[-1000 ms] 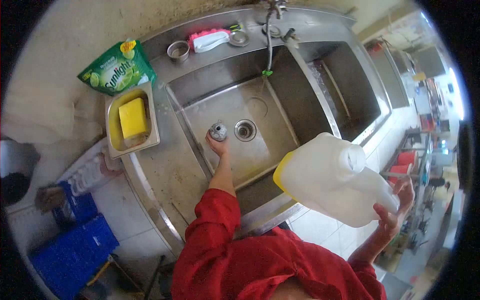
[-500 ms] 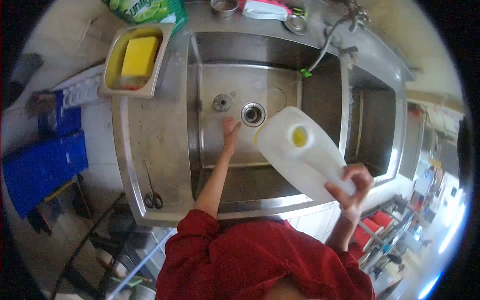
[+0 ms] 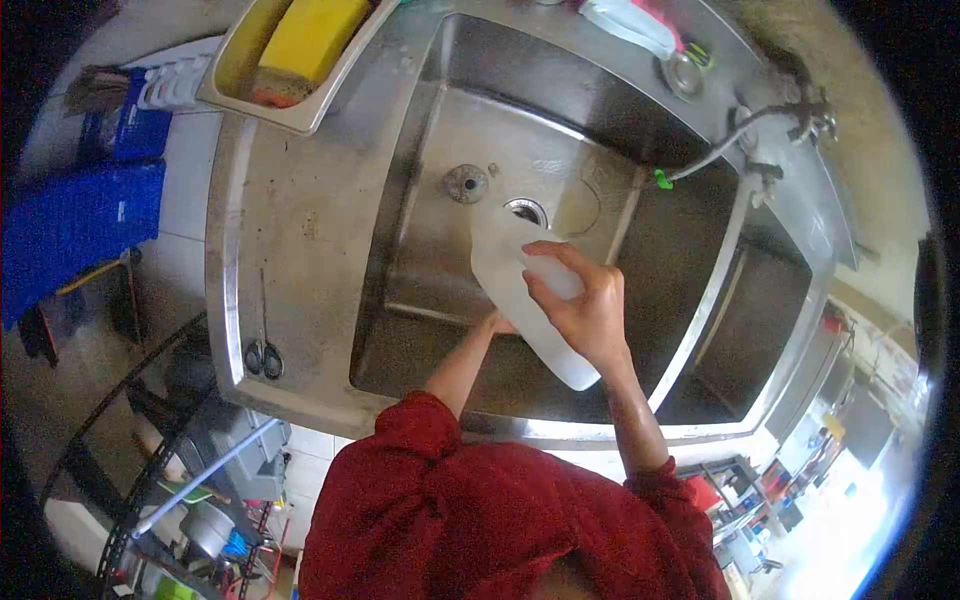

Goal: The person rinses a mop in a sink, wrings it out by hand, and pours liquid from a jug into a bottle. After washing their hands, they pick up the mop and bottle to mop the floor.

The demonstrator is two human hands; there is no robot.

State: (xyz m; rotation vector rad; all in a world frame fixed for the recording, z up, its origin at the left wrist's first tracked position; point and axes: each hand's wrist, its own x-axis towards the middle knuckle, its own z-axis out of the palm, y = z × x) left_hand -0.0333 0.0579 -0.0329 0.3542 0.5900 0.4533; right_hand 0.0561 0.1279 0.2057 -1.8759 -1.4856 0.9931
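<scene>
My right hand [image 3: 583,305] is wrapped round the handle of a white translucent plastic jug [image 3: 505,262]. The jug is tilted over the steel sink basin [image 3: 420,235], and its far end overlaps the drain [image 3: 526,210] in this view. Behind the jug's near side is my left hand [image 3: 503,322]; only a small part of it shows and its fingers are hidden. A round metal drain strainer [image 3: 465,184] lies on the basin floor to the left of the drain.
Scissors [image 3: 264,352] lie on the left counter. A metal pan [image 3: 318,98] with a yellow sponge [image 3: 312,38] stands at the back left. The faucet [image 3: 735,137] reaches over the basin from the right, beside a second basin [image 3: 745,320].
The jug has swung left and tipped over the drain with my right hand on its handle. My left hand has drawn back toward me, behind the jug. The view has shifted.
</scene>
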